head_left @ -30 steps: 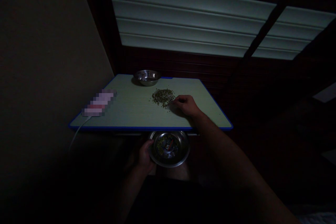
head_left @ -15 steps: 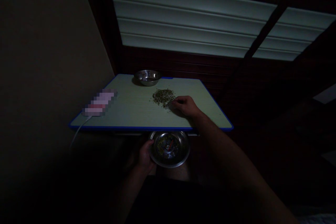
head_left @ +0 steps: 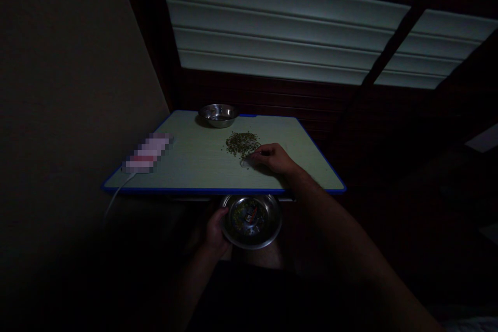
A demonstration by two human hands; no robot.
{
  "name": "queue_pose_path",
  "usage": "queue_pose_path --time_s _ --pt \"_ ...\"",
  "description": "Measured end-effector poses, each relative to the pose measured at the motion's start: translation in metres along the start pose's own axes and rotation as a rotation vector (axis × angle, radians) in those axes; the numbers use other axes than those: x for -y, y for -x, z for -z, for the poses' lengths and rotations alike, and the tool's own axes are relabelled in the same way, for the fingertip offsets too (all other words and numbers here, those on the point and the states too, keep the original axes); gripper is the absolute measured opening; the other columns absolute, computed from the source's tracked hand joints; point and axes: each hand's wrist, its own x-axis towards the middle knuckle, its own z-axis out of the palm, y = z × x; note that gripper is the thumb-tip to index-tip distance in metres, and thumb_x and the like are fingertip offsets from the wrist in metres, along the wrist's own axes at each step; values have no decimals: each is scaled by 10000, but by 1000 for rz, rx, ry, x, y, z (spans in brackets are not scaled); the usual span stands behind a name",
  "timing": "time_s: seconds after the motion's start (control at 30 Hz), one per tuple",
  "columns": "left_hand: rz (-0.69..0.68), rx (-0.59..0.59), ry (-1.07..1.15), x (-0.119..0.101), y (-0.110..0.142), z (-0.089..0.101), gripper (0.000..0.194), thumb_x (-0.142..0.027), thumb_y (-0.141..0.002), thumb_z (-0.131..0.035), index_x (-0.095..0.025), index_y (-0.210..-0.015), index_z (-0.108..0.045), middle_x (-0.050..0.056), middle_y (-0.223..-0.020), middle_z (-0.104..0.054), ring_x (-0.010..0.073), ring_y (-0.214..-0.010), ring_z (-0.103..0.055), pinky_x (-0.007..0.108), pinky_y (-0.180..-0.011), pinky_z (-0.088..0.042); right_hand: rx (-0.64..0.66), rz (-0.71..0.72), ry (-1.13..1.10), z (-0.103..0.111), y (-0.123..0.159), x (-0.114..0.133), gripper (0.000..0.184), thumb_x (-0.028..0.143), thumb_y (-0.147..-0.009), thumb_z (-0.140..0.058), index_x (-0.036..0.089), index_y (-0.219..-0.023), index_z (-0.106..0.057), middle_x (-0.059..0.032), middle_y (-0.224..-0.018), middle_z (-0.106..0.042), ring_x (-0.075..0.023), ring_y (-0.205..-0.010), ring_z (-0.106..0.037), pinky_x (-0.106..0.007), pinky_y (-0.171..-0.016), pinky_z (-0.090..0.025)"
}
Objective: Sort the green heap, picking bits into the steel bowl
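Note:
A loose patch of small greenish-brown beans or seeds (head_left: 241,143) is spread on the pale table (head_left: 194,166). At its near right edge is my right hand (head_left: 272,158), fingers pinched on a small pale, translucent piece (head_left: 246,162) that touches the tabletop; its exact kind is too dim to tell. Below the table's front edge, my left hand (head_left: 217,228) grips a metal bowl (head_left: 274,223) by its left rim, thumb over the edge. Inside that bowl lie some greenish bits around a dark and orange mark at the bottom.
A second metal bowl (head_left: 220,123) stands near the table's back edge. On the left lies a blurred-out phone (head_left: 146,153) with a white cable (head_left: 114,194) hanging off the table. Behind are shutters (head_left: 272,36); a wall (head_left: 78,62) rises at left.
My right hand has drawn the pale piece slightly towards me, off the near edge of the seed patch, so more of it shows. The left hand and its bowl have stayed put.

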Motion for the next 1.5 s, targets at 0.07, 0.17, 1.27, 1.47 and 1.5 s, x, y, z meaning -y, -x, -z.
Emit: queue_pose_path --time_s 0.07,0.17,1.27,1.47,1.5 --pt "-4 -2 6 1 -1 1 136 -211 -665 -621 -112 -708 -704 91 -673 -727 221 -639 -674 310 -610 -539 -60 -2 40 0 -1 0 192 324 -695 -675 139 -717 -723 -50 -686 -698 -133 -616 -578 -266 -610 -454" --pt "-9 -9 20 2 -3 1 127 -206 -664 -623 -111 -697 -700 85 -666 -722 220 -645 -674 306 -628 -536 -169 -6 111 1 -2 -2 147 262 -713 -633 141 -693 -713 -38 -664 -683 -130 -619 -573 -263 -623 -450" --pt "-16 -13 -16 -2 1 -1 91 -197 -652 -616 -144 -671 -688 61 -627 -711 197 -594 -653 292 -579 -530 -248 70 166 1 -5 -6 142 256 -718 -598 151 -700 -693 -15 -663 -675 -128 -641 -576 -254 -647 -437" --pt "-20 -6 -20 1 -4 3 124 -218 -652 -625 -140 -714 -699 72 -670 -725 224 -653 -676 312 -617 -542 -255 84 164 1 -5 -7 154 269 -734 -590 153 -700 -685 -10 -661 -672 -129 -648 -578 -257 -653 -443" --pt "-20 -4 -17 1 -4 3 127 -217 -650 -627 -138 -719 -699 73 -674 -725 230 -665 -678 319 -631 -545 -251 90 173 1 -5 -7 155 270 -740 -592 154 -707 -689 -15 -673 -677 -131 -655 -581 -262 -663 -446"
